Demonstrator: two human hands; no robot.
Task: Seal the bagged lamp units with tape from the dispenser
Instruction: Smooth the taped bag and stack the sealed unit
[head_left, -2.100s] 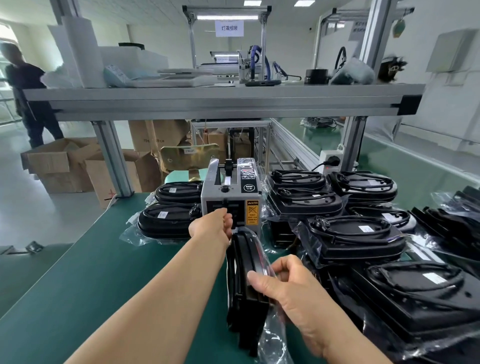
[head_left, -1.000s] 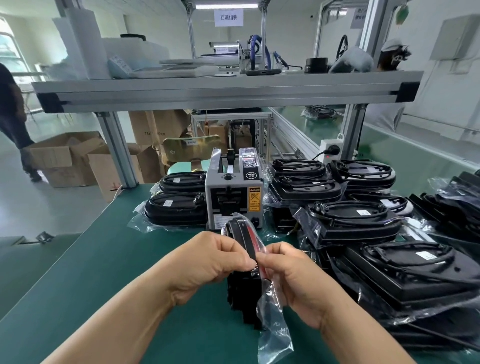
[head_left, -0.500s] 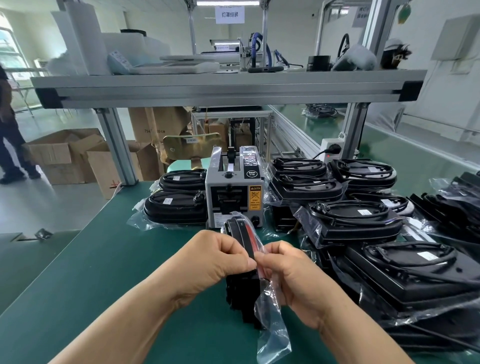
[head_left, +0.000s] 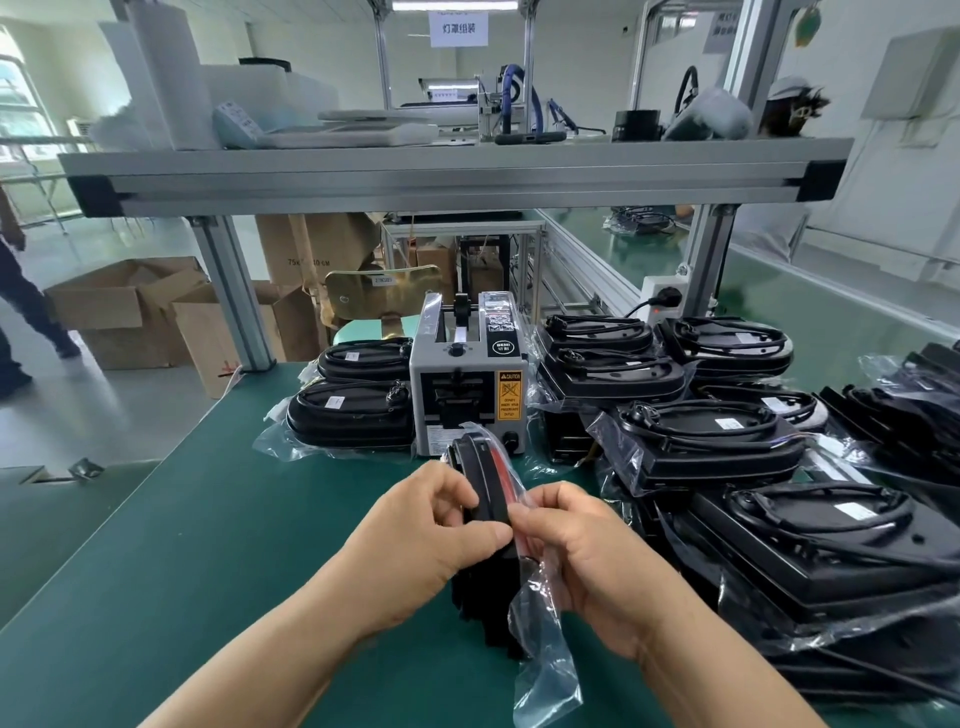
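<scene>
One black lamp unit in clear bag: upright on edge, near centre | grey tape dispenser: just behind it | more bagged units: stacked flat left and right of dispenser

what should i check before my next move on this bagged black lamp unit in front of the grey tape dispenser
1. Left hand and right hand pinch the clear-bagged black lamp unit: ok.
2. Unit held upright, on edge: ok.
3. Tape strip laid on the fold: cannot tell, fingers hide it.
4. Loose clear bag tail folded in: not ok, it hangs free.
5. Grey box-shaped tape dispenser close behind the unit: ok.
</scene>
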